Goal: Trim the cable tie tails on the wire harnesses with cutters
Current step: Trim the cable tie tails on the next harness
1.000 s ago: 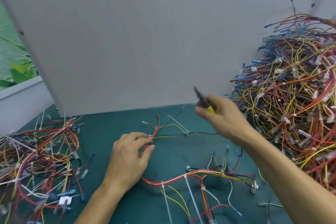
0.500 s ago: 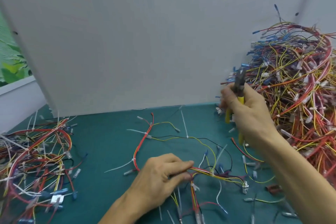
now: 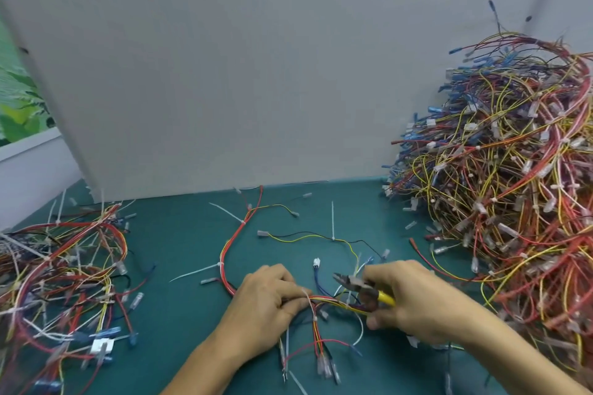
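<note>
A wire harness (image 3: 239, 237) of red, yellow and black wires lies spread on the green mat (image 3: 179, 234), with white cable tie tails (image 3: 195, 271) sticking out from it. My left hand (image 3: 266, 301) grips the harness bundle near the mat's front. A thin white tail (image 3: 307, 295) rises just right of its fingers. My right hand (image 3: 407, 301) holds yellow-handled cutters (image 3: 359, 287), whose dark jaws point left, close above the bundle and a short way from that tail.
A tall heap of tangled harnesses (image 3: 500, 189) fills the right side. A smaller pile of harnesses (image 3: 64, 272) lies at the left. A grey partition (image 3: 256, 74) stands right behind the mat. Loose connectors and wire ends lie near the front edge.
My right hand came down from beside the right heap to the bundle, cutters now pointing left. My left hand shifted right along the harness and holds it near the tie.
</note>
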Available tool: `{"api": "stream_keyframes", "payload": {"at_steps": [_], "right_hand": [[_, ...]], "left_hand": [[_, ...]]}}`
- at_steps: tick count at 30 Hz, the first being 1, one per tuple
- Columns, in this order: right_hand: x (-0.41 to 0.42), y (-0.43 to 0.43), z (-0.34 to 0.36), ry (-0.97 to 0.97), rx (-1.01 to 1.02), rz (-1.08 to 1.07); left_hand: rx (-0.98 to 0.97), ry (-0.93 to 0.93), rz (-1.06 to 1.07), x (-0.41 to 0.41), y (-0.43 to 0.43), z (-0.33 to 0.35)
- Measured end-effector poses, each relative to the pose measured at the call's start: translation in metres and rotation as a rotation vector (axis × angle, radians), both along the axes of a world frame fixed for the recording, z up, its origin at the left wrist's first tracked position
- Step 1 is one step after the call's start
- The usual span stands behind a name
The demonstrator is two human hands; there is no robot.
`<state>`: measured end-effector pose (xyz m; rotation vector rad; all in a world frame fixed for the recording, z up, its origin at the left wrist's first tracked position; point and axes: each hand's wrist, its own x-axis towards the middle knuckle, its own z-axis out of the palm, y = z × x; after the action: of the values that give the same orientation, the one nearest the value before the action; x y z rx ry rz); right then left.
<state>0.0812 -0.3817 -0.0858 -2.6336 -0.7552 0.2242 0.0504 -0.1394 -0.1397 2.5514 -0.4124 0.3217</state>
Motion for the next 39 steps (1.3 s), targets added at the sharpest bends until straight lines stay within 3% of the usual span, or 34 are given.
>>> {"api": "stream_keyframes", "payload": {"at_steps": [9,16,20,26,39], "right_hand": [[0.012,-0.005,-0.016,-0.021,0.095,-0.041],[0.017,-0.007,-0.023,-0.038,0.081,-0.068],[0.019,-0.008,-0.024,-0.056,0.049,-0.071],[0.015,-0.012,-0.012,-0.121,0.211,-0.040],[-0.005,-0.004,0.012,-0.337,0.705,-0.095]], "left_hand": [[-0.214,-0.055,-0.026,-0.003,0.000,0.003],[0.078,-0.034,-0.136,-0.005,0.004,0.007],[0.114,-0.022,-0.150,-0.006,0.001,0.009],[-0.200,-0.052,-0.052,-0.007,0.003,0.012],[-0.614,-0.170,0.221,0.000,0.018,0.028]]}}
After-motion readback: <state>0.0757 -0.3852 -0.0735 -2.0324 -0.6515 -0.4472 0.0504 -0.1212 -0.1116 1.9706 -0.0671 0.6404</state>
